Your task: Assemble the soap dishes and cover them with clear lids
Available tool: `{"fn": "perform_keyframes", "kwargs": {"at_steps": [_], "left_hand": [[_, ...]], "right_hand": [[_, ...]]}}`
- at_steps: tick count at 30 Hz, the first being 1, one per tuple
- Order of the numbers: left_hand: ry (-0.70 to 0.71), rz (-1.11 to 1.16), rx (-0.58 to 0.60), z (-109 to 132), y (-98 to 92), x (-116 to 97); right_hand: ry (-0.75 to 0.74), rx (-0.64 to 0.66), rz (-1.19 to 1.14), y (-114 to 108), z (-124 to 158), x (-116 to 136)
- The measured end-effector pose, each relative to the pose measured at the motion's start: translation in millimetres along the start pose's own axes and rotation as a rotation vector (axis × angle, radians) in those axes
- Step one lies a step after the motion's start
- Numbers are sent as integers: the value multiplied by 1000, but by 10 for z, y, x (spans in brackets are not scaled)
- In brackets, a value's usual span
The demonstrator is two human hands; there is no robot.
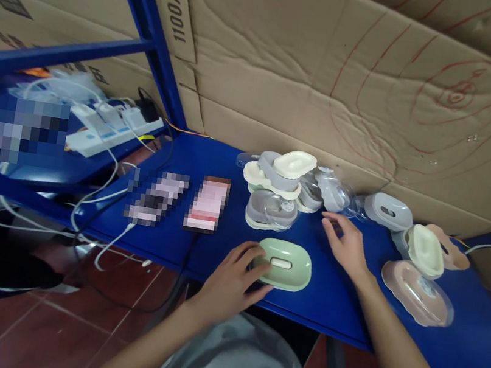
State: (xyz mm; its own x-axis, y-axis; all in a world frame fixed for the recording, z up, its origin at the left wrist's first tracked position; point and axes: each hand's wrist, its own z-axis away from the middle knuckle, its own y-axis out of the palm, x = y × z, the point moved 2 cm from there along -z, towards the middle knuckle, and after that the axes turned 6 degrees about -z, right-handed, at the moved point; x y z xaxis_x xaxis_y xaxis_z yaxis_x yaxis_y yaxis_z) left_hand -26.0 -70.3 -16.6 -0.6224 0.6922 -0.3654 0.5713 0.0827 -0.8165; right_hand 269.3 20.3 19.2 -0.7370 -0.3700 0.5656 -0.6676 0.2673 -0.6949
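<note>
A green oval dish point(299, 272) with a pale slotted centre sits near the front edge of the blue table. My left hand point(239, 272) is at its left side, fingers over the rim and thumb by the front edge, gripping it. My right hand point(345, 242) is raised to the right of the dish, fingers partly curled and apart, with nothing in it. Just behind that hand lies a grey piece in clear plastic point(332, 188). A stack of grey and cream dishes point(279, 173) stands behind the green dish.
On the right are a grey dish point(389, 211), a cream dish point(425, 251) and a pinkish-brown dish point(416, 292) in clear plastic. Two blurred-out phones point(208, 204) lie at the left. White cables and a power strip point(115, 131) are beyond the blue frame. Cardboard point(291, 62) stands behind.
</note>
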Motion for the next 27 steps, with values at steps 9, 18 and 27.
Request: {"fn": "perform_keyframes", "kwargs": {"at_steps": [9,18,27], "left_hand": [[22,-45,7,-2,24,-19],[34,-40,-16,3,8,-27],[44,-50,-34,5,15,-27]], "right_hand": [[72,-238,297,-215,-192,-295],[-414,326,138,253,-53,393],[-478,388,172,479,-242,459]]}}
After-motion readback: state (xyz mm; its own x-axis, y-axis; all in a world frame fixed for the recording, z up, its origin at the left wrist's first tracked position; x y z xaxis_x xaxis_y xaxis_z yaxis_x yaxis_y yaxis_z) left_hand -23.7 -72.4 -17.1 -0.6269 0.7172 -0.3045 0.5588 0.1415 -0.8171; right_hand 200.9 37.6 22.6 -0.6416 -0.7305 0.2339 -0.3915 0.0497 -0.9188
